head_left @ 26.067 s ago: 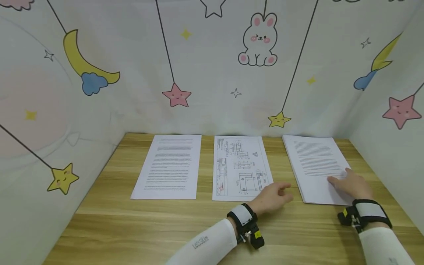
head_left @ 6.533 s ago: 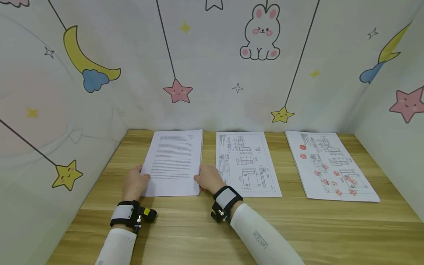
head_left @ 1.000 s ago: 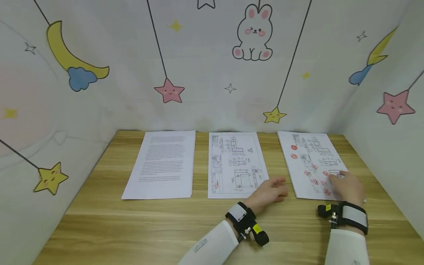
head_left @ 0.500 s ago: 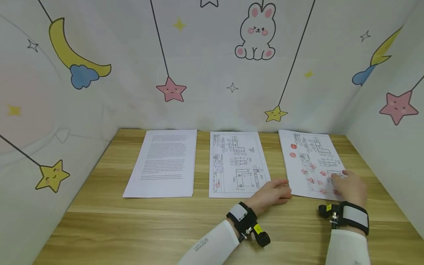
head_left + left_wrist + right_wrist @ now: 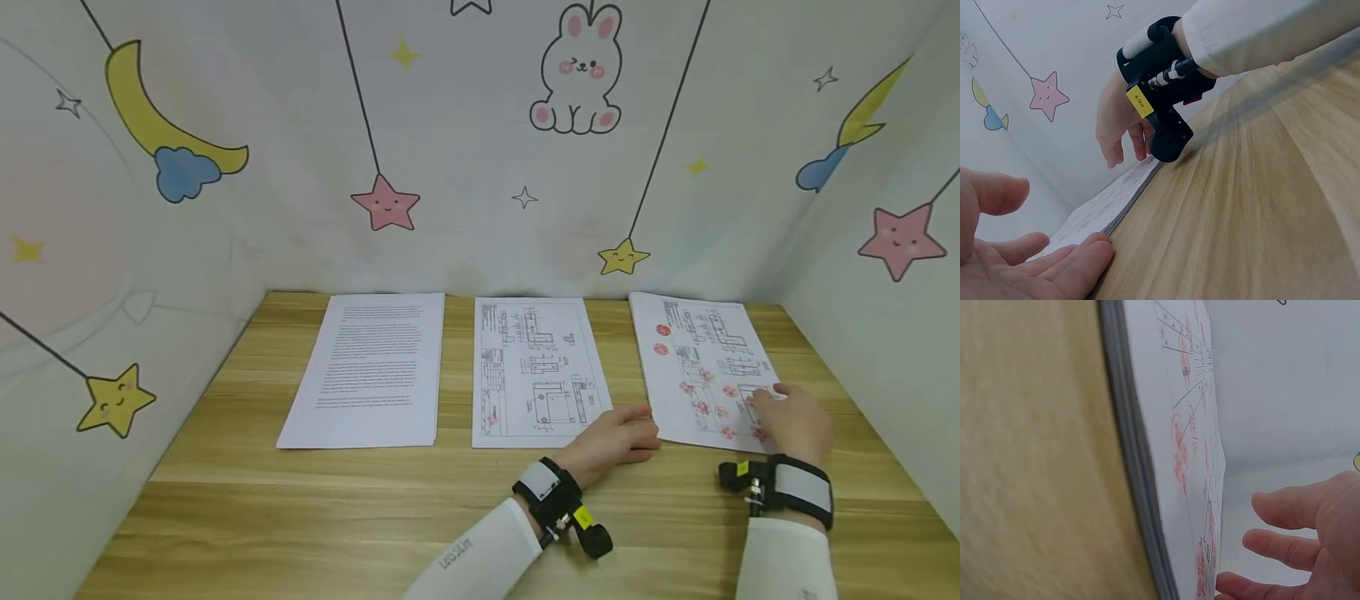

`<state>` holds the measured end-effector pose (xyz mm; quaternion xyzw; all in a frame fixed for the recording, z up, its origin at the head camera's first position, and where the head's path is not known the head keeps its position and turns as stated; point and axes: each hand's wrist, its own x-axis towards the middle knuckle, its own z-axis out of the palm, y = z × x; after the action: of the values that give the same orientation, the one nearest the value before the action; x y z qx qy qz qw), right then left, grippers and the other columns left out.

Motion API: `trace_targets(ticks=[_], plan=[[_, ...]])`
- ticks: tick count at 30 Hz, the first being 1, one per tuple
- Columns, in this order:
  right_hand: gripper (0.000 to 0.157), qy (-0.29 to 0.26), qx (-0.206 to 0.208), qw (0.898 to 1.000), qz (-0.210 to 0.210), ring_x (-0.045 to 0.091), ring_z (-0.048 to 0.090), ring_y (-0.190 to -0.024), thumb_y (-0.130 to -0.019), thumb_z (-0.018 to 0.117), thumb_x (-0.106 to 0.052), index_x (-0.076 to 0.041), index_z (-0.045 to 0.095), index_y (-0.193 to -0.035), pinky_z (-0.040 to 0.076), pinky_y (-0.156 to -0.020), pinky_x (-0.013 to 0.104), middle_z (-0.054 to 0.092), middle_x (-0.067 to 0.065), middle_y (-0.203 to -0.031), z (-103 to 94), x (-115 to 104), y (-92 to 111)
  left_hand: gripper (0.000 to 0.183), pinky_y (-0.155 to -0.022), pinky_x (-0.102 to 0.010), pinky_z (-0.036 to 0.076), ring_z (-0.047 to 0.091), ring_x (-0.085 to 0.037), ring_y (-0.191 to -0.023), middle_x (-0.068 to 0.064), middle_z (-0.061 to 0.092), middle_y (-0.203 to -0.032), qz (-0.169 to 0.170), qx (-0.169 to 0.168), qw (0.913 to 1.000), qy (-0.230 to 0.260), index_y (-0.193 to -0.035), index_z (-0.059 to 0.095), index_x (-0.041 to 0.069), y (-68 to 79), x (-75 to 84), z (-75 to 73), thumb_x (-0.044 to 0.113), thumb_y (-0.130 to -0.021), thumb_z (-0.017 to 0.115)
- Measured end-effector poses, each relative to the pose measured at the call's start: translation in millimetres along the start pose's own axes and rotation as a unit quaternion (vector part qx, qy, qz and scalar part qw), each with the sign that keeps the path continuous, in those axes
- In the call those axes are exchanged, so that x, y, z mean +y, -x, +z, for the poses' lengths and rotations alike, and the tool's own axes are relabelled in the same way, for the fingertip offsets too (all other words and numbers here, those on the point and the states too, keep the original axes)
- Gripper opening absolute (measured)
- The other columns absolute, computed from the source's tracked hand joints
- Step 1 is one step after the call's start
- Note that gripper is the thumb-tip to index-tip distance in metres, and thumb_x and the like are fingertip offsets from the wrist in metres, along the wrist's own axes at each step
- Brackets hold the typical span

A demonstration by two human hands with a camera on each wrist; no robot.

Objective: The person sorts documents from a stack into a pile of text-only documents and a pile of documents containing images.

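A stack of paper (image 5: pixel 705 367), topped by a technical drawing with red stamp marks, lies at the right of the table. Its layered edge shows in the right wrist view. My left hand (image 5: pixel 615 442) is at the stack's near left side, fingertips right at the edge; the left wrist view shows the thumb apart from the extended fingers (image 5: pixel 1079 265). Over the stack's near right part is my right hand (image 5: pixel 797 423). In the right wrist view its thumb (image 5: pixel 1291 505) and fingers are spread apart, and the lowest fingers meet the paper's edge.
A stack of text pages (image 5: pixel 367 375) lies at the left of the wooden table (image 5: pixel 300 517). Between the two stacks is a drawing sheet (image 5: pixel 536 367) with one red stamp. A patterned cloth (image 5: pixel 465 142) rises behind and along both sides.
Since one second ago my left hand has shifted right to the stack's edge; the right hand stays there. At 6.5 s ago both hands were at the left stack; earliest, text topped the right stack.
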<state>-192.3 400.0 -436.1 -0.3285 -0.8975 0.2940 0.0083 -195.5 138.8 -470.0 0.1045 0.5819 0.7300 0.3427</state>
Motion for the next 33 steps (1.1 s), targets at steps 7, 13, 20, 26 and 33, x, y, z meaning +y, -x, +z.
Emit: trace_targets(ticks=[7,13,20,26,33], plan=[[0.065,-0.007,-0.004,1.0,-0.001,0.049,0.043,-0.118,-0.101,0.038,-0.038,0.008,0.036,-0.148,0.041,-0.09,0.058,0.039,0.039,-0.146,-0.1,2,-2,0.054,-0.098,-0.038,0.055,0.066,-0.023,-0.112,-0.012,0.057,-0.139,-0.01,0.03,0.9995,-0.004,-0.146,0.045,0.003,-1.3,3.7,4.7,0.02,-0.097,0.06],[0.065,-0.011,-0.007,1.0,0.005,0.05,0.042,-0.121,-0.102,0.036,-0.038,0.007,0.036,-0.148,0.04,-0.094,0.059,0.037,0.038,-0.147,-2.2,2,-3,0.052,-0.09,-0.036,0.058,0.066,-0.019,-0.098,-0.01,0.062,-0.127,-0.019,0.051,0.9985,-0.003,-0.145,0.047,0.003,-2.1,8.2,9.2,0.017,-0.097,0.06],[0.063,-0.008,-0.01,1.0,0.008,0.054,0.038,-0.13,-0.102,0.038,-0.038,0.006,0.036,-0.148,0.037,-0.103,0.063,0.036,0.037,-0.149,-0.2,-2,-6,0.052,-0.089,-0.036,0.057,0.064,-0.015,-0.095,-0.009,0.067,-0.117,-0.004,0.098,0.9947,-0.03,-0.142,0.051,0.004,-7.0,11.1,13.9,0.015,-0.093,0.063],[0.063,-0.009,-0.004,1.0,0.008,0.055,0.037,-0.131,-0.102,0.04,-0.036,0.006,0.034,-0.149,0.036,-0.104,0.064,0.036,0.038,-0.148,2.9,-1,-10,0.056,-0.098,-0.04,0.054,0.062,-0.021,-0.113,-0.014,0.059,-0.136,-0.003,0.136,0.9907,0.01,-0.146,0.046,0.004,-12.0,13.4,15.3,0.014,-0.093,0.062],[0.063,-0.019,0.0,1.0,0.005,0.055,0.037,-0.132,-0.103,0.038,-0.036,0.004,0.032,-0.151,0.037,-0.103,0.064,0.036,0.038,-0.149,1.6,-3,-8,0.063,-0.096,-0.039,0.055,0.058,-0.02,-0.119,-0.016,0.038,-0.157,-0.012,0.132,0.99,0.05,-0.15,0.038,0.0,-17.1,14.1,13.6,0.015,-0.093,0.062]])
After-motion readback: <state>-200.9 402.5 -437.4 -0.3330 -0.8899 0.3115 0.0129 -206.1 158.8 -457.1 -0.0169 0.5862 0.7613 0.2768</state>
